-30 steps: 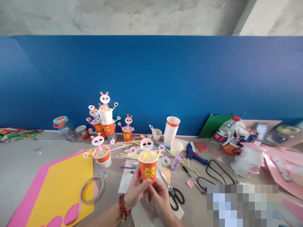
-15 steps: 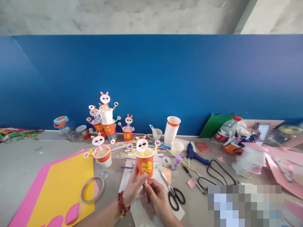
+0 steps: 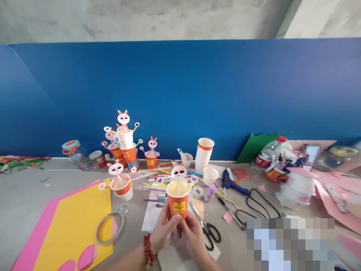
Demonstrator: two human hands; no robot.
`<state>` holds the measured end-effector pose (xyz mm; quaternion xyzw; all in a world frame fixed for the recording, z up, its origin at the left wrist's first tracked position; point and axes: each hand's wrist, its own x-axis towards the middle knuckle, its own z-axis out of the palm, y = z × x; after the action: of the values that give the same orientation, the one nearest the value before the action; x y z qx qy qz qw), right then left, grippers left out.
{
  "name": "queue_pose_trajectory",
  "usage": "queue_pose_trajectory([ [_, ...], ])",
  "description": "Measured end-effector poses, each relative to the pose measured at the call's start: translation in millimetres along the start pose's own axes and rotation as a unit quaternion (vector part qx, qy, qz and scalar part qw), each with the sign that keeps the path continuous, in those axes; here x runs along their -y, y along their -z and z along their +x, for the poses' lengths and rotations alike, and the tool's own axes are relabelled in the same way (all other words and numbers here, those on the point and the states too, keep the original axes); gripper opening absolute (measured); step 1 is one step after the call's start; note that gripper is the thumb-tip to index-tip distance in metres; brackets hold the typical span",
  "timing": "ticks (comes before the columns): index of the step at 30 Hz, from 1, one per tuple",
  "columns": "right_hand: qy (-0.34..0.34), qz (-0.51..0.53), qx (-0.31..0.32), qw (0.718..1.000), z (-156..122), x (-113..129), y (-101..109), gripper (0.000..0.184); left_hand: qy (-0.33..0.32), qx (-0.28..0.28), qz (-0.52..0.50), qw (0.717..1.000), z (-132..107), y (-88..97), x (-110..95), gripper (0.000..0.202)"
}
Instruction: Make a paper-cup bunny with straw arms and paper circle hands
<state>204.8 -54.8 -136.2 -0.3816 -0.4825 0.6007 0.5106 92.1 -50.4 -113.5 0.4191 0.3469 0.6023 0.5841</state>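
Note:
An orange paper cup point(image 3: 177, 207) with yellow characters is held upright before me, its open rim tilted slightly toward me. A white rabbit-face cutout point(image 3: 179, 174) rises over the rim, between two yellow arms tipped with white-and-purple discs. My left hand point(image 3: 163, 229) wraps round the cup's lower left side, thumb across its front. Closed at the cup's base, my right hand point(image 3: 194, 235) has its thumb against the bottom edge; what lies under the base is hidden. Scissors point(image 3: 210, 233) with black handles lie to the right of that hand.
Similar rabbit cups point(image 3: 121, 184) stand at left, some stacked. A tape roll point(image 3: 110, 229) lies on yellow card point(image 3: 73, 218). Behind my hands are straws and pens. At right are a blue glue gun point(image 3: 232, 183), its black cord, a stack of white cups point(image 3: 203, 156) and a plastic bottle point(image 3: 269, 152).
The cup has moved right and slightly down with both hands. My right hand has shifted from pinching just beneath the cup up against its base.

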Motion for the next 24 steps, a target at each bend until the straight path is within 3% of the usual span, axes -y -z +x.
queue_pose_trajectory([
  [6,-0.022,-0.030,0.041,0.998,-3.3,5.3,0.0,0.041,0.032,-0.015,-0.007,0.999,2.7,1.5,-5.0,0.058],
  [13,-0.004,0.017,0.002,1.000,1.4,1.4,2.6,0.045,0.021,0.023,-0.001,1.000,-1.0,-1.8,-0.3,0.048],
  [24,-0.007,0.017,0.006,1.000,2.0,0.4,5.1,0.041,-0.005,0.014,0.037,0.999,0.6,-0.5,0.0,0.044],
])
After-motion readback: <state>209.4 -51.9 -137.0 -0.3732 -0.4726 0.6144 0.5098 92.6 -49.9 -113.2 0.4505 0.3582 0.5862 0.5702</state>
